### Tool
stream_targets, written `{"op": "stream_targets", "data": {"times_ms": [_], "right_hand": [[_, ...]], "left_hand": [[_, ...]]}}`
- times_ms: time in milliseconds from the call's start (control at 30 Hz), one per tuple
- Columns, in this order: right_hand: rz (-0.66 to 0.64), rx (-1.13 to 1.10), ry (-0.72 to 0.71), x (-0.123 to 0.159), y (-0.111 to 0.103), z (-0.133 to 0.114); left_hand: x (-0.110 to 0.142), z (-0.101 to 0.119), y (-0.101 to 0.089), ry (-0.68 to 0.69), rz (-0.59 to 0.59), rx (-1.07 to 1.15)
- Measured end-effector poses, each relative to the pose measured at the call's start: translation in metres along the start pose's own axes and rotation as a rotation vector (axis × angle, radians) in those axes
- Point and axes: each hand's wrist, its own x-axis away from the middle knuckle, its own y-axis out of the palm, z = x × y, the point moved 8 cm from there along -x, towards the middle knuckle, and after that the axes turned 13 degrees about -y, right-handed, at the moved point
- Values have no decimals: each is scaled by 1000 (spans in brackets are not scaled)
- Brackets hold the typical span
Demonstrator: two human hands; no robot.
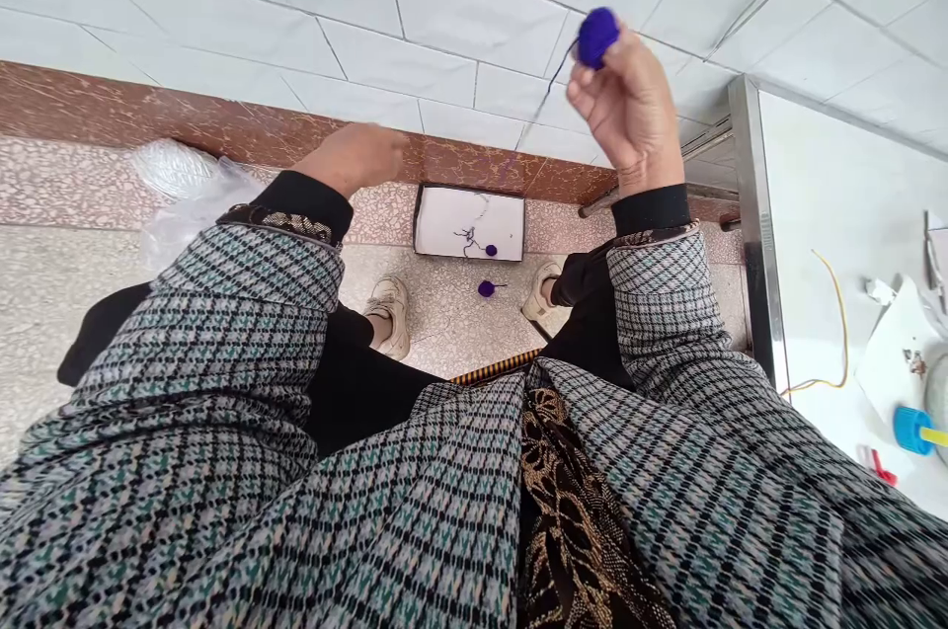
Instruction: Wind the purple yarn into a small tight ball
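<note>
Checked sleeves (244, 333) lie nearest. Light, soft purple yarn ball (598, 37) is clamped in the grip of the right hand (629, 106), raised above the terrazzo floor (444, 333); best held by the ball, not the thin strand (552, 86). Grip of the left hand (355, 155): cannot tell.

The yarn ball (597, 38) is a saturated violet-blue, matched by the pompom (486, 288) on the floor and the second pompom (490, 251) lying in the box (469, 224), which is white inside with a black rim. The jacket sleeve (244, 333) carries a woven check of black, off-white and teal flecks, while a floral fabric (570, 511) of black and golden brown shows down the front. The floor (444, 338) is speckled pinkish terrazzo, the skirting (148, 111) marbled reddish brown, the wall tiles (444, 46) white and the shoes (392, 313) cream.
</note>
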Motion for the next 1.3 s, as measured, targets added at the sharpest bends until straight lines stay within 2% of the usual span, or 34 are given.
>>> {"op": "stream_targets", "data": {"times_ms": [33,100,200,300,400,467,533,600,667,733,800,833,900,1000,1033,1100,1133,1200,1300], "right_hand": [[-70,31,73,6,12,8],[-144,117,216,19,30,21],[-180,216,334,31,47,31],[-236,232,348,34,59,36],[-219,241,296,25,54,42],[-165,276,215,14,43,45],[-120,361,127,4,32,47],[-131,511,71,0,25,48],[-235,661,69,5,27,49],[-404,705,130,17,36,52],[-532,603,213,31,48,53],[-548,518,242,35,52,51],[-477,354,229,33,57,45],[-221,229,100,14,50,34],[-157,254,84,10,46,34],[-120,381,119,7,40,40],[-159,457,158,9,40,44],[-323,554,237,19,42,52],[-578,391,312,37,52,55]], "left_hand": [[3,12,1,-7,46,68],[14,43,1,48,116,348],[34,100,12,253,14,686],[44,132,23,349,-67,814],[41,132,31,261,-26,731],[43,127,31,218,54,586],[50,130,30,273,111,378],[58,136,30,366,121,170],[62,137,25,406,145,41],[59,132,12,392,212,-6],[52,124,0,360,261,-6],[48,121,-4,344,260,7],[42,115,-4,302,210,46],[46,118,14,272,-20,95],[51,123,21,284,-110,110],[64,132,29,313,-238,148],[68,135,28,310,-262,168],[72,135,19,263,-245,189],[67,127,3,182,-176,197]]}}
